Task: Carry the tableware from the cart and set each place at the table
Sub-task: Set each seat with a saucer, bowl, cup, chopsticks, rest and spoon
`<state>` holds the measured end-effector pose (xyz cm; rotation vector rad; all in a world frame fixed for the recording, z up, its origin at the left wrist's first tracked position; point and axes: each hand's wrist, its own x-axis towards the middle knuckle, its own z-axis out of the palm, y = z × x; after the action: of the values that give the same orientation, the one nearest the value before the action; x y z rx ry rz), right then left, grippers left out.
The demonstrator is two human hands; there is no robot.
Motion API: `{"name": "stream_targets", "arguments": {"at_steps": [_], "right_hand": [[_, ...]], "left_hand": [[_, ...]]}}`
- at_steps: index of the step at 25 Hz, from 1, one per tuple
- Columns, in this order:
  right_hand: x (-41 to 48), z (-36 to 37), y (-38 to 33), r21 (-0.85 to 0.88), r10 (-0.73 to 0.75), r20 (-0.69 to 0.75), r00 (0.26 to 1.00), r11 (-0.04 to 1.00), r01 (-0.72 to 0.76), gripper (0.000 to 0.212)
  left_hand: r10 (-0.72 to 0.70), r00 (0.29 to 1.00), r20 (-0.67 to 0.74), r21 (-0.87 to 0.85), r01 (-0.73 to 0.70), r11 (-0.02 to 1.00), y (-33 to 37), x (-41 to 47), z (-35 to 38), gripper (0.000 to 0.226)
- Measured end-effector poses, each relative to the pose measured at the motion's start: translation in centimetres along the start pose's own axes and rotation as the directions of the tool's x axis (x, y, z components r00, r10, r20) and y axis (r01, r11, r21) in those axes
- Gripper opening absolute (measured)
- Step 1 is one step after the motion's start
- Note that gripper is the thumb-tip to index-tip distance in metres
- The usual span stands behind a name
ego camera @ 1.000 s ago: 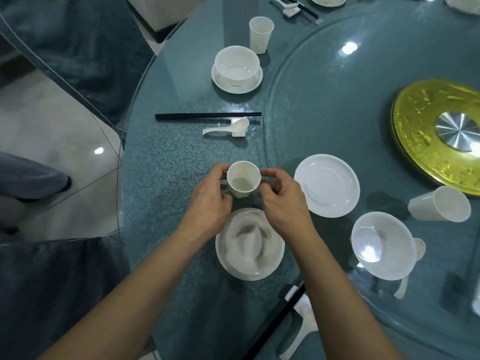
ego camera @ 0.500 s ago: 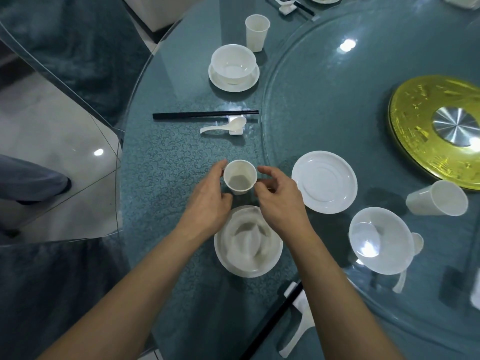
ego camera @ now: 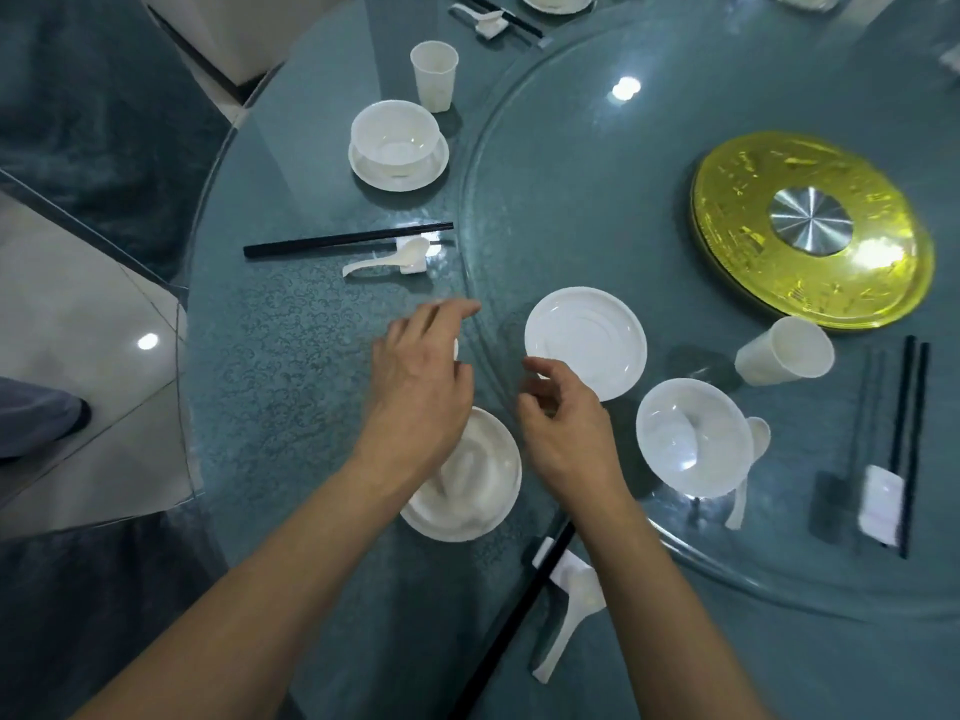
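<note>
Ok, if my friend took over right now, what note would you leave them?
Left hand: over the cup, hiding most of it; grip unclear.
Right hand: loosely curled, empty.
Done: this place has a bowl, chopsticks and a spoon.
Left: let go of the cup, then set out the plate, second bowl and tipped cup waiting on the turntable.
</note>
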<state>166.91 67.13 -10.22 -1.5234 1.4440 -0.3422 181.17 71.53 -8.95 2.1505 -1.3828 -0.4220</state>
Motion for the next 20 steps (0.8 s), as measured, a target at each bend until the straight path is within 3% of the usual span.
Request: {"name": "stream_targets", "arguments": {"at_steps": [6, 11, 20], "right_hand": [[-2.6, -1.4, 3.5, 0.013, 0.041, -0.085, 0.996, 0.999, -0.040, 0.039], [-5.0, -2.4, 6.0, -0.042, 0.073, -0.166, 0.983, 0.996, -0.081, 0.044], [-7.7, -2.2, 10.2, -0.313, -0.026, -0.265, 0.964, 0.948, -0.060, 0.049]], "left_hand": [[0.219, 0.966, 0.141, -0.047, -0.214, 0.976, 2.1, -2.4, 3.5, 0.059], [0.267, 0.923, 0.277, -0.114, -0.244, 0.963, 3.4, -4.6, 5.1, 0.048], [0.341, 0.816, 0.467, 0.036, -0.403, 0.914, 3.1, -6.0, 8.8, 0.048]]}}
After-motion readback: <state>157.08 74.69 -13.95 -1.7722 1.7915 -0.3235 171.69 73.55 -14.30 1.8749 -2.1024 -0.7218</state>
